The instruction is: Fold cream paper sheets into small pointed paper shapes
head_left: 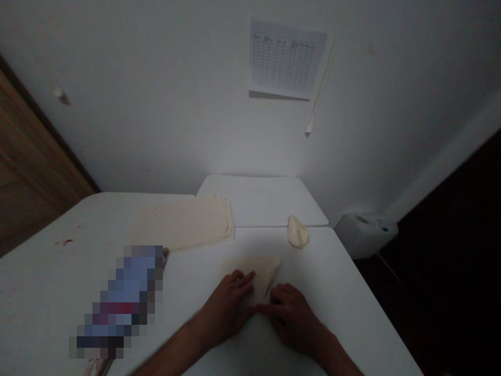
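A small cream cloth, folded to a triangle-like shape, lies on the white table in front of me. My left hand rests flat on its left part with fingers stretched out. My right hand presses on the table at the cloth's near right corner, fingers curled down onto the edge. A stack of the same cream cloths lies behind to the left. A folded cream piece stands behind to the right.
A blurred-out patch covers something on the table's left. A second white surface adjoins at the back. A printed sheet hangs on the wall. A white container sits beyond the table's right edge.
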The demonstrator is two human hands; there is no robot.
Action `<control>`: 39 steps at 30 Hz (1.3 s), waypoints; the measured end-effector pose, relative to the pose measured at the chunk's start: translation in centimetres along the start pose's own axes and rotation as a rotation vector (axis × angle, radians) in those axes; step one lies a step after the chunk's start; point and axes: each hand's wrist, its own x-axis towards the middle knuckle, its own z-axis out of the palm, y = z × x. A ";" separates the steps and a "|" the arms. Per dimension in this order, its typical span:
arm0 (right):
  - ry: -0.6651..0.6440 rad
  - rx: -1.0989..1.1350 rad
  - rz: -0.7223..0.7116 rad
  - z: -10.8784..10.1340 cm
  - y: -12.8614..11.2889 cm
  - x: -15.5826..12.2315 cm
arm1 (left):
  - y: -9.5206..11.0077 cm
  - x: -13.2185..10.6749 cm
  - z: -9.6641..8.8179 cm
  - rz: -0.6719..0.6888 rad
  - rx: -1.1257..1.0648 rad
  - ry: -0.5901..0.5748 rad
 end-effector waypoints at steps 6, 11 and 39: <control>0.026 -0.074 0.102 0.3 -0.2 -0.1 | 0.2 0.2 -0.2 0.002 0.037 -0.024; 0.060 -0.130 0.189 0.3 0.2 -0.1 | 0.2 0.1 -0.2 0.000 0.035 -0.035; 0.146 -0.286 0.401 -0.5 4.1 0.4 | 0.5 0.0 -0.7 -0.021 0.033 -0.040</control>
